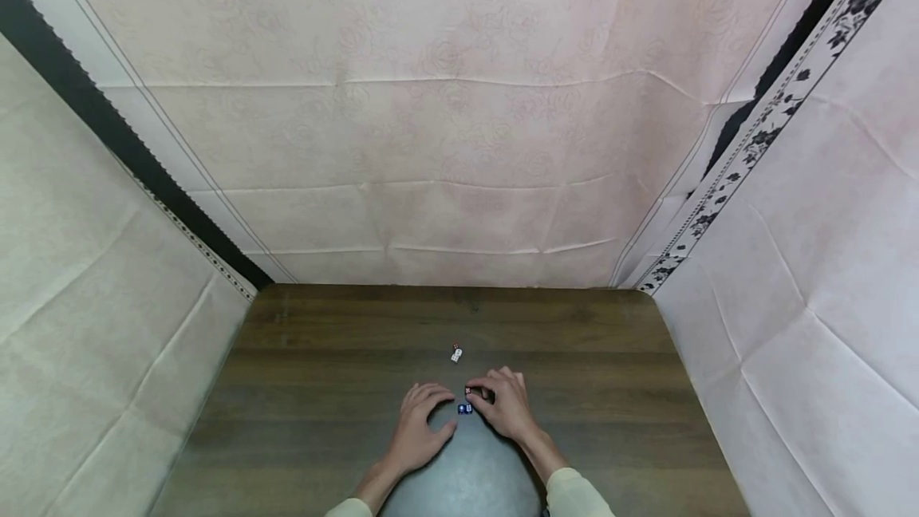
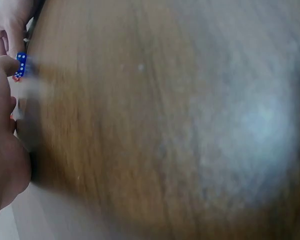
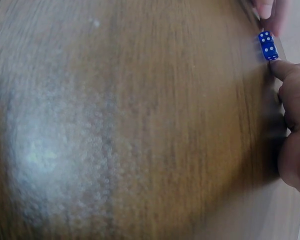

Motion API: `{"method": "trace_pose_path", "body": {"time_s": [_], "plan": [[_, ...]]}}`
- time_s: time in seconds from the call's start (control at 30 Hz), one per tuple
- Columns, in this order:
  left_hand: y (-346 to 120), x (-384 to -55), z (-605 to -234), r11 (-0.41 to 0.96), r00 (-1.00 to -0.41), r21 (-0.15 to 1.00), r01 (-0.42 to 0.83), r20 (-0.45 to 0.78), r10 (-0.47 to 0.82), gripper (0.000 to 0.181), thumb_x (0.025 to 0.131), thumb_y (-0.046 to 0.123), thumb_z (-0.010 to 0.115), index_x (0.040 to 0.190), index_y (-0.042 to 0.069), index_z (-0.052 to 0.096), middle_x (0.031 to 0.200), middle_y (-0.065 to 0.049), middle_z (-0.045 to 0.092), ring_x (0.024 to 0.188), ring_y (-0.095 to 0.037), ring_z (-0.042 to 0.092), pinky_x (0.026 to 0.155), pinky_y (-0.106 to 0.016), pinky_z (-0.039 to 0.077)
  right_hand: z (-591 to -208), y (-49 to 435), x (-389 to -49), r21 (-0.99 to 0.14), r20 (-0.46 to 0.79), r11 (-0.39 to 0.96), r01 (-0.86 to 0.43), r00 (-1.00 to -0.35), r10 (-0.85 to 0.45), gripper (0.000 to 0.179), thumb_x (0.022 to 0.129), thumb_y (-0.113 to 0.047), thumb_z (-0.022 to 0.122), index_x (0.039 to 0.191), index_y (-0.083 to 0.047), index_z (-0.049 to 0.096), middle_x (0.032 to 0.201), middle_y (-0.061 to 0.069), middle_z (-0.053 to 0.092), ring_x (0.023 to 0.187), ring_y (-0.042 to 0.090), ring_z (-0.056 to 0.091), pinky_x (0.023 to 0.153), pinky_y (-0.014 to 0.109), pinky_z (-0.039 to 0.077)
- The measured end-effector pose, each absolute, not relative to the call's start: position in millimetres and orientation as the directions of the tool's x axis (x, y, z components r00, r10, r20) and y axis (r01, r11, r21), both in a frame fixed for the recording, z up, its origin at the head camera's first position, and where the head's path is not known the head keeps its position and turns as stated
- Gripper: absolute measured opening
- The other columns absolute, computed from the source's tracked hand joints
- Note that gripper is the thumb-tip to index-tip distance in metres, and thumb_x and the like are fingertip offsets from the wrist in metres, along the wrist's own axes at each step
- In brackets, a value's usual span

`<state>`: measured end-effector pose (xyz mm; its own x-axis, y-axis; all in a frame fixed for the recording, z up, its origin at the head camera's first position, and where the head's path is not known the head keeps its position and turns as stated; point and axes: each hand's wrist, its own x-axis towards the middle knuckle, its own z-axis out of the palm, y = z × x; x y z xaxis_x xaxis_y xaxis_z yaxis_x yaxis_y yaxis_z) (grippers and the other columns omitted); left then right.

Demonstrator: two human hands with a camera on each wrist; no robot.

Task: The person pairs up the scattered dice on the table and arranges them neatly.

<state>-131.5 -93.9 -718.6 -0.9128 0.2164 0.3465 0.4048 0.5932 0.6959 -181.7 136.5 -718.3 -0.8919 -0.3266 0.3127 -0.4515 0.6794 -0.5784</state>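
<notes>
Two blue dice [image 1: 465, 409] with white pips sit side by side on the wooden table between the hands. My right hand [image 1: 508, 407] pinches a small red die [image 1: 468, 392] between thumb and index finger, just beyond the blue pair. On the other side, my left hand [image 1: 420, 431] holds nothing; its thumb and fingers are spread in a loose curve. The blue dice [image 2: 21, 60] appear by the left thumb in the left wrist view. In the right wrist view, the right thumb is right at the lower end of the blue dice [image 3: 268, 46].
Farther back on the table [image 1: 323, 381] lie white dice [image 1: 456, 355] with a small red die [image 1: 455, 346] right behind them. Pale patterned cloths hang at the back [image 1: 445, 142], left [image 1: 108, 301] and right [image 1: 804, 325] of the tabletop.
</notes>
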Motion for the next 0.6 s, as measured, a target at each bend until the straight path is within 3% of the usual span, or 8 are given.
{"method": "trace_pose_path", "body": {"time_s": [0.07, 0.2, 0.3, 0.6], "plan": [[-95, -132, -719, 0.567, -0.909, 0.713, 0.411, 0.370, 0.194, 0.036, 0.088, 0.008, 0.093, 0.123, 0.006, 0.082, 0.127, -0.010, 0.080, 0.128, -0.033, 0.072, 0.124, -0.077, 0.041, -720, 137, -181, -0.566, 0.344, 0.676, -0.471, -0.881, -0.326, 0.017, 0.095, -0.029, 0.093, 0.112, -0.027, 0.089, 0.077, -0.018, 0.058, 0.080, -0.003, 0.038, 0.086, 0.035, 0.034], [-98, -136, -719, 0.560, -0.890, 0.705, 0.435, 0.430, 0.150, 0.029, 0.089, 0.001, 0.090, 0.117, 0.004, 0.083, 0.122, -0.011, 0.081, 0.120, -0.031, 0.073, 0.111, -0.062, 0.055, -722, 137, -181, -0.553, 0.391, 0.668, -0.498, -0.863, -0.319, 0.017, 0.094, -0.027, 0.094, 0.111, -0.027, 0.089, 0.076, -0.017, 0.058, 0.079, -0.004, 0.037, 0.085, 0.034, 0.034], [-100, -140, -720, 0.569, -0.883, 0.696, 0.438, 0.453, 0.125, 0.025, 0.091, -0.001, 0.088, 0.115, 0.004, 0.084, 0.120, -0.011, 0.081, 0.120, -0.031, 0.072, 0.104, -0.054, 0.057, -723, 137, -181, -0.555, 0.394, 0.668, -0.497, -0.863, -0.315, 0.017, 0.094, -0.026, 0.094, 0.111, -0.026, 0.089, 0.076, -0.017, 0.058, 0.080, -0.004, 0.036, 0.085, 0.034, 0.033], [-106, -159, -715, 0.582, -0.887, 0.702, 0.410, 0.455, 0.075, 0.020, 0.096, -0.001, 0.084, 0.116, 0.002, 0.083, 0.121, -0.014, 0.081, 0.119, -0.033, 0.072, 0.101, -0.054, 0.058, -718, 136, -180, -0.578, 0.338, 0.674, -0.460, -0.887, -0.315, 0.017, 0.094, -0.026, 0.094, 0.110, -0.025, 0.090, 0.075, -0.016, 0.058, 0.080, -0.007, 0.032, 0.086, 0.035, 0.034]]}}
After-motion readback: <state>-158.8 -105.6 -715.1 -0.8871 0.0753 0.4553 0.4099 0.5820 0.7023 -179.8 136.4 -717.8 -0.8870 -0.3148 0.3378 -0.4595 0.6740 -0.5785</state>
